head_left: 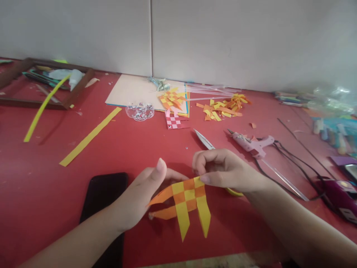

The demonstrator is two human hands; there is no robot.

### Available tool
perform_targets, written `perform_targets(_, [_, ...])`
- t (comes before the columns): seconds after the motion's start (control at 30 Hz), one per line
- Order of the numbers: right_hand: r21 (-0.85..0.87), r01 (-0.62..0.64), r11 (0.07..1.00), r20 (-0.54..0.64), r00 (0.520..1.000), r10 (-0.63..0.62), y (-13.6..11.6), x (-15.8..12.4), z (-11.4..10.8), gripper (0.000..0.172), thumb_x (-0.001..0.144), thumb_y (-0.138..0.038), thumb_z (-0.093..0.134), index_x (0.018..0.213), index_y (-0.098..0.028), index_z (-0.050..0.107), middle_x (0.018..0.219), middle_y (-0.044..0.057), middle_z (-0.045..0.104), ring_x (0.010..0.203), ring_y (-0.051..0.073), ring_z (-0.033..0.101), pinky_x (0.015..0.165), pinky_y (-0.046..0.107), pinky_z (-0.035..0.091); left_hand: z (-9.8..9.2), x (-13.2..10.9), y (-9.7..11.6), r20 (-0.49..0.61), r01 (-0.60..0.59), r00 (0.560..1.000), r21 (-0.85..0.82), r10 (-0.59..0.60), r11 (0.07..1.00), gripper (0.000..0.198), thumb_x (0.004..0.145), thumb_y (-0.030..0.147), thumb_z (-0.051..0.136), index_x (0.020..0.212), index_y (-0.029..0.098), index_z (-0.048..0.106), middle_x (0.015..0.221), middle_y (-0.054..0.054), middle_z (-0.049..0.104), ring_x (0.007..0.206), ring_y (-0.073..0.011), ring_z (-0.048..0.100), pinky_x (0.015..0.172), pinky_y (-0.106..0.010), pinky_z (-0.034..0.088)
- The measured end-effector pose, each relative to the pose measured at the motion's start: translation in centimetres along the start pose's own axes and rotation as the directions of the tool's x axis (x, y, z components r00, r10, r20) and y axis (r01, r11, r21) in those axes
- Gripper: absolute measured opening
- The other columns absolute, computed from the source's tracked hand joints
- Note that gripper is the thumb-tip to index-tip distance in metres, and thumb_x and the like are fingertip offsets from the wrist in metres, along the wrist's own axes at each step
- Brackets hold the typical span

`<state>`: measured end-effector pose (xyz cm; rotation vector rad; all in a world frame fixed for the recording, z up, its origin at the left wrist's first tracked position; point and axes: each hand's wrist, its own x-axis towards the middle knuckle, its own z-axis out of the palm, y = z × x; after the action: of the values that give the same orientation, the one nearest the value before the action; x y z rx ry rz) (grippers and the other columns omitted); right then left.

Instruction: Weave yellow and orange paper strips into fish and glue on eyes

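Both my hands hold a small woven paper piece (pixel 185 201) of orange and yellow strips just above the red table (pixel 41 186). My left hand (pixel 145 195) grips its left side, thumb up and fingers behind the orange strip ends. My right hand (pixel 223 169) pinches the upper right corner between thumb and fingertips. Two pointed yellow strip ends hang down and two orange ends stick out to the left. A yellow loop shows under my right wrist.
A black phone (pixel 102 201) lies under my left forearm. Scissors (pixel 205 140) and a pink glue gun (pixel 252 143) with its black cord lie beyond my right hand. Farther back lie a pink-white woven square (pixel 174 121), paper scraps (pixel 221 108), googly eyes (pixel 140 111), yellow strips (pixel 89 137), a wooden frame (pixel 69 96).
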<state>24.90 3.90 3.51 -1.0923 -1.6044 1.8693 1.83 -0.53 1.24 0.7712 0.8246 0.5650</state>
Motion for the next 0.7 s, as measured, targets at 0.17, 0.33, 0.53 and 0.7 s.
perform_targets(0.17, [0.239,-0.049,0.970,-0.155,0.984,0.088,0.3,0.5,-0.7,0.016,0.067,-0.026,0.070,0.063,-0.019,0.056,0.064,-0.002,0.048,0.057,0.010,0.042,0.051,0.025,0.034,-0.1,0.5,-0.4,-0.106,-0.175,0.980,-0.066,0.167,0.982,0.097,0.069,0.097,0.026,0.093,0.017,0.074,0.088,-0.013,0.075,0.083,-0.0271,0.070,0.060,-0.032,0.054])
perform_targets(0.33, [0.255,-0.024,0.967,-0.267,0.959,0.094,-0.3,0.6,-1.8,0.017,0.063,-0.027,0.069,0.060,-0.019,0.054,0.064,-0.002,0.044,0.055,0.011,0.041,0.051,0.027,0.034,0.2,0.9,0.1,-0.261,-0.188,0.944,0.084,0.203,0.979,0.042,0.076,0.058,0.077,0.093,0.020,0.074,0.092,-0.006,0.076,0.081,-0.0197,0.071,0.073,-0.032,0.061])
perform_targets(0.53, [0.256,0.042,0.966,-0.326,0.944,0.046,-0.7,0.5,-2.3,0.015,0.065,-0.023,0.068,0.059,-0.020,0.055,0.061,-0.001,0.046,0.056,0.012,0.044,0.051,0.027,0.035,-0.2,1.2,0.1,-0.405,-0.221,0.880,0.110,0.247,0.969,0.024,0.075,0.040,0.084,0.089,0.022,0.080,0.081,-0.002,0.076,0.070,-0.0135,0.070,0.073,-0.027,0.062])
perform_targets(0.7, [0.324,0.091,0.942,-0.347,0.937,0.028,-0.8,0.3,-3.5,0.018,0.067,-0.024,0.068,0.058,-0.020,0.052,0.059,-0.001,0.047,0.053,0.012,0.045,0.050,0.027,0.039,-0.7,1.6,0.0,-0.501,-0.289,0.832,-0.023,0.239,0.957,0.032,0.072,0.040,0.086,0.098,0.022,0.080,0.086,-0.002,0.077,0.075,-0.0144,0.071,0.080,-0.029,0.061])
